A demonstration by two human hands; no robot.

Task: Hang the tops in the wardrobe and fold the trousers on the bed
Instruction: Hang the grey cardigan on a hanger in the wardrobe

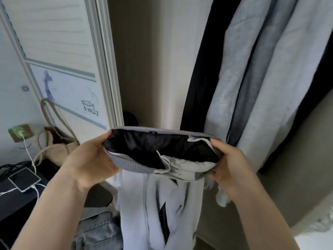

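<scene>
Here we are right at the open wardrobe (144, 60), and a pale grey zip-up jacket (155, 204) is up in front of it, held out at its ribbed band with the dark lining showing inside. The left hand (90, 163) grips the left end of that band, fingers curled round the edge, and the right hand (228, 165) pinches the right end, so the two hands are spread apart with the opening stretched between them. The body of the jacket hangs straight down below, zip running down the middle. No hanger shows anywhere in the grip, so my read is that this top is not yet on the rail; it looks like it is being opened up or sorted out ahead of hanging. Inside the wardrobe, to the right, light grey garments (261, 78) already hang, with a dark one (201, 78) beside them, so some hanging seems done, though whether those belong to this job I cannot tell. Down low, just left of the jacket, a pair of grey jeans (95, 231) lies crumpled near the wardrobe's foot, unfolded, and the bed is not clearly in view. On the left a phone (24, 179) charges on a dark surface (14, 201), with a beige bag (57, 147) behind it. So, by my judgement: one top in hand, trousers untouched, a good part of the work left.
</scene>
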